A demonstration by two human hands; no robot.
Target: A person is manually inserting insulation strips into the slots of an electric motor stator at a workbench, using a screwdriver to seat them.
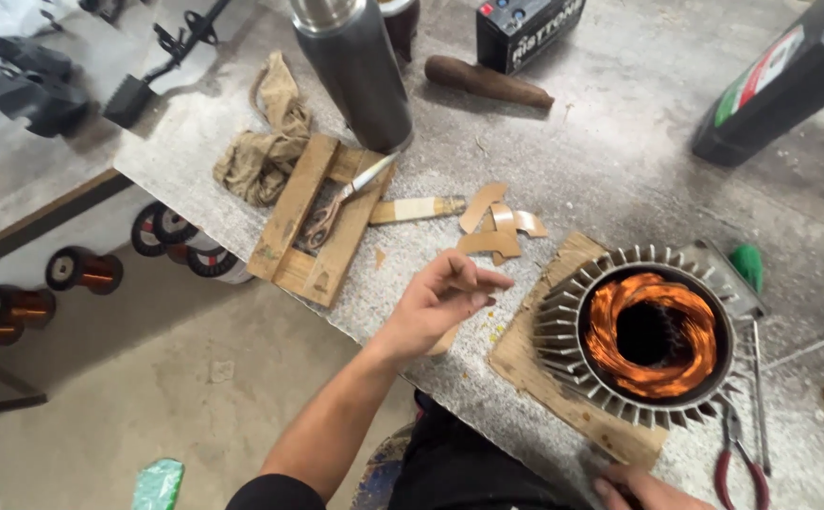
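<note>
My left hand [440, 297] hovers over the grey bench top [620, 161], fingers loosely stretched toward several curled tan paper strips [492, 227]. Nothing shows between the fingers. A tan strip [445, 342] pokes out from under the palm. To the right, a finned metal motor stator [653, 331] with copper windings stands on a wooden board [525, 359]. Only the fingers of my right hand [643, 491] show at the bottom edge, by the board's near corner.
Scissors [336, 203] lie on a small wooden frame [313, 222] beside a rag [266, 142]. A steel flask [355, 66], black battery [525, 28], wooden handle [488, 83] and dark bottle [781, 85] stand behind. Red pliers [738, 463] lie right. Copper wire spools [81, 269] sit below.
</note>
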